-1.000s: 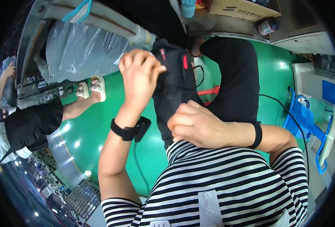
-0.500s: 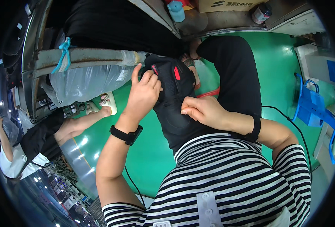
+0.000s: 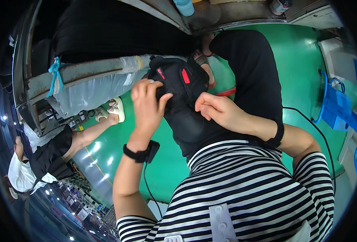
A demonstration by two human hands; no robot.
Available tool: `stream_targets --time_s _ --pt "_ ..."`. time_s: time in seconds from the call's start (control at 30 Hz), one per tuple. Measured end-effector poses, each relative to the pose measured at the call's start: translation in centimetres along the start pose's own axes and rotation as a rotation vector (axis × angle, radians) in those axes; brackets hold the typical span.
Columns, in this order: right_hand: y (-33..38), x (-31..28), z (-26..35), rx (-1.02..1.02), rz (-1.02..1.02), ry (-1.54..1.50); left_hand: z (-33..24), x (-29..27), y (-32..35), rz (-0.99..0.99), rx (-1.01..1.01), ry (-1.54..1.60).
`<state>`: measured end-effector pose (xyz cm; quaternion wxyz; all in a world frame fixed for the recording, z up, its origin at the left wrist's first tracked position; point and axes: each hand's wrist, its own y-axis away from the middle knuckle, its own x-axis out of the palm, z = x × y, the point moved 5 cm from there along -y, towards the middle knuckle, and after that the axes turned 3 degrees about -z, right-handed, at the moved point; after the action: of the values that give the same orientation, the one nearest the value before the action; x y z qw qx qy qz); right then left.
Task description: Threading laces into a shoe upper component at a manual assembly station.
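Flanking the black fabric (image 3: 174,82) is a metal rail (image 3: 90,71).

The red-tabbed black piece (image 3: 173,82) looks like matt cloth to me. Glossy, wrinkled plastic sheeting (image 3: 102,89) hangs below the scuffed metal rail's (image 3: 90,71) edge. The green floor (image 3: 303,56) gleams smooth.

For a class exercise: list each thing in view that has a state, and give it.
Left hand: thumb spread from fingers
Right hand: fingers curled together
Black cloth item: lying between the hands, red tabs showing
Left wristband: fastened
Right wristband: fastened
Blue tie: knotted round metal rail
Clear plastic sheet: wrinkled, below rail
Blue container: open or closed unclear
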<state>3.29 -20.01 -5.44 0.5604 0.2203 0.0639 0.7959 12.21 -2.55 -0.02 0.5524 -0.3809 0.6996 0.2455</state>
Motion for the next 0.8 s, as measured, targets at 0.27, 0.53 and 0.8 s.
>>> stream_targets --time_s 0.27,0.53,0.8 --pt "-1.3 1.0 -0.5 -0.098 0.001 -0.343 -1.5 1.1 -0.3 -0.108 0.134 -0.200" --pt "-1.5 -2.2 -0.3 0.031 -0.142 -0.253 -2.3 -0.2 0.0 -0.034 0.081 -0.287" --pt "-2.4 -1.9 0.0 -0.116 -0.193 -0.186 -3.5 1.4 1.2 -0.124 0.050 -0.231"
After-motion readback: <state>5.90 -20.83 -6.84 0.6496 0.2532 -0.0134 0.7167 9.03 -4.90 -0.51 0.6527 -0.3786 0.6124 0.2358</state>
